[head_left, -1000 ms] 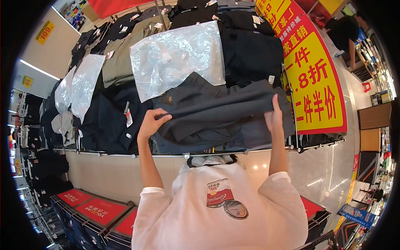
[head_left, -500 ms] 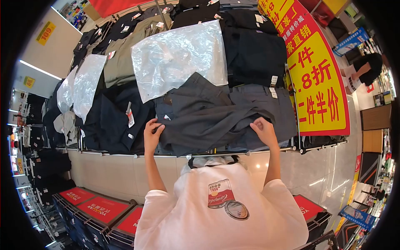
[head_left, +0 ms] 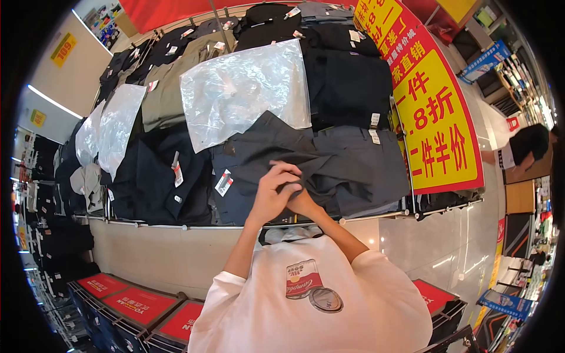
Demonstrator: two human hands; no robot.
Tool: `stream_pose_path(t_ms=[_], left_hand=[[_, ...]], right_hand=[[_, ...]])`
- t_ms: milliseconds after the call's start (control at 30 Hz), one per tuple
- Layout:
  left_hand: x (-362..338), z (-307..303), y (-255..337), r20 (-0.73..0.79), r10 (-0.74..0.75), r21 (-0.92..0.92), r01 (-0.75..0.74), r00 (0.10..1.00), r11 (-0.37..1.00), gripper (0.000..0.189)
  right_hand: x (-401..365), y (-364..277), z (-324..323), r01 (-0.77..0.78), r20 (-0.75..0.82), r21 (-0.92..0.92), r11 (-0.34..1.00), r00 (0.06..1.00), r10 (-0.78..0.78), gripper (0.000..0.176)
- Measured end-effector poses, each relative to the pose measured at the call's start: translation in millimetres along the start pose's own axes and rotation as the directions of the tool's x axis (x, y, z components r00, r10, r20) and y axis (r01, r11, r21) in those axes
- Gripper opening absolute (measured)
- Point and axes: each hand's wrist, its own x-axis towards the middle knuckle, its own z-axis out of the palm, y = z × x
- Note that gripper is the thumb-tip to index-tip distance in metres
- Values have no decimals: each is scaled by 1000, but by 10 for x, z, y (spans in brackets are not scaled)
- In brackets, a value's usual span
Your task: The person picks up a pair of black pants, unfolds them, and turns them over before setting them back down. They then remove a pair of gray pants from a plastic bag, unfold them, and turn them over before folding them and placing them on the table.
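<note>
Dark grey trousers [head_left: 259,150] lie loosely folded and creased at the front of the display, a white price tag [head_left: 223,182] on their left part. My left hand [head_left: 275,189] is over the middle of them, fingers loosely curved and thumb apart, with no clear grip on the cloth. Right against it, my right hand [head_left: 303,203] reaches in from the right, at the near part of the trousers. Its fingers are mostly hidden behind my left hand and a dark fold.
Clear plastic bags [head_left: 247,88] lie behind the trousers and to the left [head_left: 120,123]. Black trousers [head_left: 159,170] and other folded stacks surround them. A metal rail [head_left: 282,226] runs along the front. A red and yellow sign [head_left: 438,117] stands at right; a person [head_left: 524,147] is beyond it.
Both hands have moved inward from the trousers' two sides and now meet at the middle. The cloth's right part lies flatter, and the price tag at left shows fully.
</note>
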Motion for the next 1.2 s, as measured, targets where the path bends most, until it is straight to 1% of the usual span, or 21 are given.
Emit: stream_pose_path(t_ms=[33,100,133,167,200,233,267,300,333,367,467,500,600,733,833,867,900,933,967,1067,1200], left_hand=[[-3,3,15,-5,2,-1,-2,1000,1000,14],[-20,15,57,-20,-52,-61,51,998,997,15],[-37,-2,55,-21,-51,-62,49,998,997,15],[-69,-54,48,-60,-118,-54,115,991,992,17],[-112,-123,38,-98,-185,-48,181,978,982,18],[-174,-216,-31,-103,-200,39,204,974,978,24],[-262,-286,-147,-126,-244,4,246,962,969,28],[-341,-348,-243,-145,-307,-51,303,941,952,30],[-404,-392,-317,-159,-370,-108,357,915,928,31],[-450,-417,-363,-158,-371,-111,357,915,927,31],[-561,-442,-492,-219,-463,-164,435,859,885,32],[-598,-436,-553,-197,-473,-173,444,859,879,33],[-651,-419,-646,-176,-493,-174,466,852,868,33],[-680,-397,-725,-181,-549,-106,539,816,836,33],[-793,-337,-959,-181,-558,-27,563,810,826,34],[-818,-314,-1006,-186,-555,-20,562,811,827,34],[-848,-286,-1037,-167,-564,45,578,809,815,34],[-877,-259,-1076,-152,-573,111,590,805,799,34],[-892,-219,-1108,-195,-521,143,550,831,823,33],[-887,-180,-1132,-233,-487,224,534,841,815,32],[-822,-93,-1043,-312,-464,306,550,829,777,28]], right_hand=[[-5,-38,-52,3,4,-2,1000,1000,-3,90],[-64,-181,-261,-526,49,424,737,826,561,68],[-362,259,-155,-301,-194,457,837,884,424,55],[-305,163,-252,-287,-366,454,843,803,470,48],[-311,453,-475,-444,-265,107,889,850,456,40],[-309,579,-657,-420,-391,-118,900,852,347,33],[-104,148,-993,-753,-255,228,618,566,784,33],[-99,275,-1167,-539,-230,749,385,333,914,43],[15,-2,-1360,-34,-321,908,418,583,746,55],[-31,-68,-1603,44,-282,940,338,661,696,60],[-110,-225,-2020,204,-385,923,327,458,801,54],[-270,-18,-2138,169,-458,883,438,517,723,55],[-225,-413,-2223,144,-621,781,607,277,733,54],[-610,17,-2520,198,-661,747,634,316,680,53],[-788,215,-2593,-43,-669,706,707,290,685,48],[-920,443,-2575,-391,-724,355,849,459,514,45],[-994,568,-2532,-581,-657,-119,805,654,375,43],[-884,259,-2470,-816,-522,-374,440,578,628,38],[-1039,376,-2375,-720,-380,-442,534,690,616,36],[-1255,528,-2154,-639,-181,-453,622,749,638,31],[-841,194,-1713,-545,-430,-369,753,818,381,25]])
